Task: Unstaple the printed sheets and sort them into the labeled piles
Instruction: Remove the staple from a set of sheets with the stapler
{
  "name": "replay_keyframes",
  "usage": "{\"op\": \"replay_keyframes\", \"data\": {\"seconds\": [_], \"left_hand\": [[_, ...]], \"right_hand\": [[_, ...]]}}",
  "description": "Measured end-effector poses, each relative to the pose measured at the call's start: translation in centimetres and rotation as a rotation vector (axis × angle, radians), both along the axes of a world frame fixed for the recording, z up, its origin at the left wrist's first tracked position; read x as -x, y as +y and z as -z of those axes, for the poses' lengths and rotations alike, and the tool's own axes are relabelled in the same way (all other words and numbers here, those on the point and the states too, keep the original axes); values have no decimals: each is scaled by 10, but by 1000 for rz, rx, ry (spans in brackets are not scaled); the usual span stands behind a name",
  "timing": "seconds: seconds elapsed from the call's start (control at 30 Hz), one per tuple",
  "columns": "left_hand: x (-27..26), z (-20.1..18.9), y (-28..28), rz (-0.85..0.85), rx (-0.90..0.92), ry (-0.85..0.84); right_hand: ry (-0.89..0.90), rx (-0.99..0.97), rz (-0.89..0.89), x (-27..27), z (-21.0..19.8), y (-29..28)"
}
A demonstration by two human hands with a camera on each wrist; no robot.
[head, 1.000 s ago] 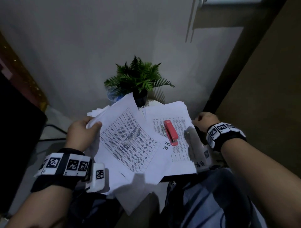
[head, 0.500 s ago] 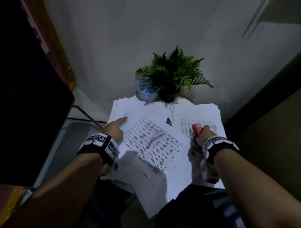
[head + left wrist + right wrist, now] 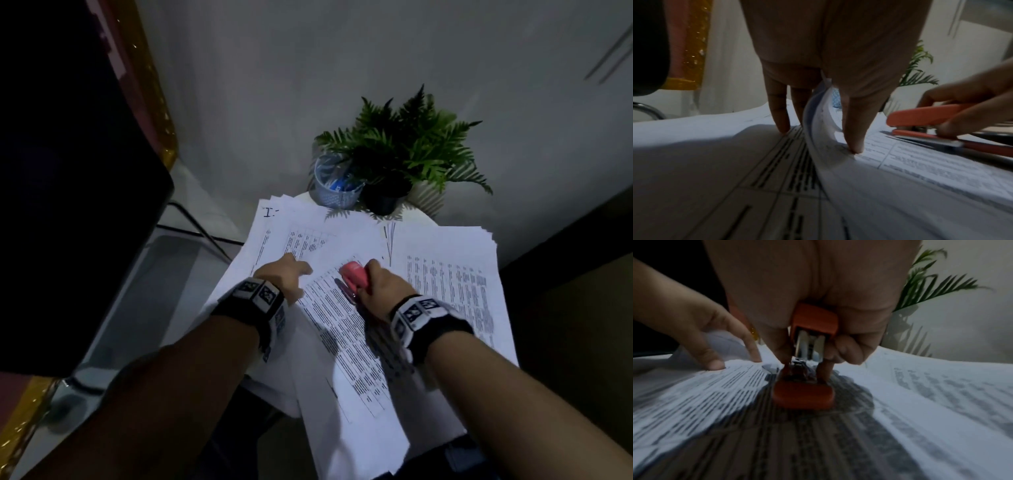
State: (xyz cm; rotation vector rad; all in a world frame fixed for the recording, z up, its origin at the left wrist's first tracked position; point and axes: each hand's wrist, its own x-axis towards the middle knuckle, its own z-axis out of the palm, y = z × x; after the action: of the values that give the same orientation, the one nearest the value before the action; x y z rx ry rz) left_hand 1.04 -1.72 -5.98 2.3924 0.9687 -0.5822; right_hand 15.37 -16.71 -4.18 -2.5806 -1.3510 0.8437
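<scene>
A stapled set of printed table sheets (image 3: 342, 339) lies at an angle in the middle of the small table, over the piles. My left hand (image 3: 298, 274) presses its upper left part with straight fingers (image 3: 779, 118) and thumb, and one sheet edge (image 3: 818, 113) curls up between them. My right hand (image 3: 370, 277) grips a red stapler (image 3: 354, 275) with its tip down on the set's top corner. In the right wrist view the stapler (image 3: 813, 321) is pinched between thumb and fingers. A pile marked with a handwritten "I" (image 3: 274, 214) lies at the left, another pile (image 3: 452, 281) at the right.
A fern in a dark pot (image 3: 404, 154), a mesh pen cup (image 3: 334, 188) and a ribbed white pot (image 3: 428, 198) stand at the table's far edge by the wall. A large black object (image 3: 68, 171) fills the left. Some sheets overhang the table's near edge.
My left hand has laid the lifted sheets down and now presses them. My right hand has picked the stapler up off the right pile and brought it to the middle set's corner.
</scene>
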Motion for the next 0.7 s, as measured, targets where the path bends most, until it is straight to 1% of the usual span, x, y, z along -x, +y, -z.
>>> {"op": "replay_keyframes", "data": {"seconds": [0.13, 0.27, 0.53, 0.67, 0.7], "left_hand": [[0, 5, -3, -23, 34, -1], [-1, 8, -4, 12, 13, 3], [-3, 8, -10, 25, -12, 57], [-2, 8, -9, -41, 37, 50], [-4, 10, -7, -22, 16, 60]], "right_hand": [[-38, 42, 13, 12, 14, 21], [-48, 84, 16, 16, 14, 36], [-64, 119, 36, 22, 14, 34], [-69, 150, 52, 24, 12, 38], [-76, 160, 57, 24, 11, 40]]}}
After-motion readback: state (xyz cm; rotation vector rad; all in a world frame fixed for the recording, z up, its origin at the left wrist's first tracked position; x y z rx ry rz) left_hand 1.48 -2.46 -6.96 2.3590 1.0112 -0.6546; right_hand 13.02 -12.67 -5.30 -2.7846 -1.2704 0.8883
